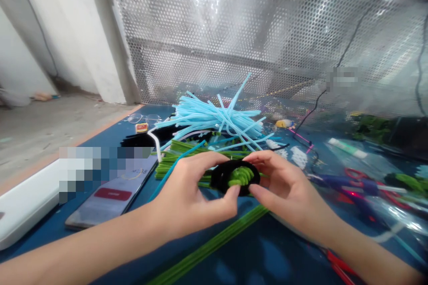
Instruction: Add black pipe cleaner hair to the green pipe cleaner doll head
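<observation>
Your left hand (194, 191) and right hand (287, 187) are close together, both pinching a black pipe-cleaner loop (220, 177) around a green coil (240, 177). Its long axis runs side to side, the coil's face toward you.

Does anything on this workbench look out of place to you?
A pair of eyeglasses lies among the craft supplies, right beside a messy heap of light-blue pipe cleaners. It looks odd because they seem set down casually where the loose strands could cover them.

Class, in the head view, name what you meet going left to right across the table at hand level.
phone → left hand → pipe-cleaner coil → right hand → scissors
</observation>
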